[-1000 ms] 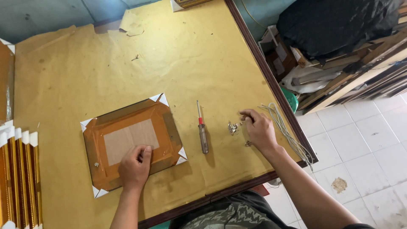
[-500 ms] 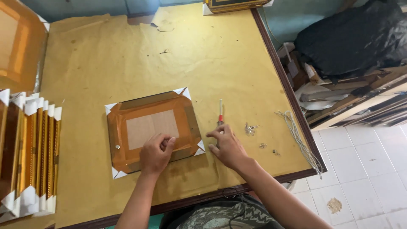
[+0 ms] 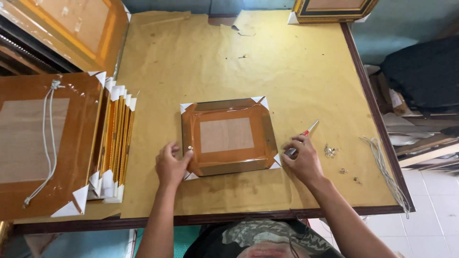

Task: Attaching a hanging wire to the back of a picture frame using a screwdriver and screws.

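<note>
A small picture frame (image 3: 226, 137) lies face down on the paper-covered table (image 3: 248, 62), its back sealed with brown tape and white card protectors on its corners. My left hand (image 3: 169, 165) rests at its left edge, the thumb pressing a small metal fitting (image 3: 190, 148) onto the back. My right hand (image 3: 300, 160) lies just right of the frame, closed around the grey handle of a screwdriver (image 3: 306, 134) whose red collar and shaft stick out toward the upper right.
Small metal hangers and screws (image 3: 331, 151) lie right of my right hand, with a bundle of white cord (image 3: 385, 169) at the table's right edge. Stacked wrapped frames (image 3: 112, 138) and a larger frame with cord (image 3: 45, 138) stand left. Another frame (image 3: 334, 9) sits at the far edge.
My right hand left the hardware at the right, came in beside the frame and took hold of the screwdriver. My left hand shifted from the frame's bottom to its left edge. The view moved right.
</note>
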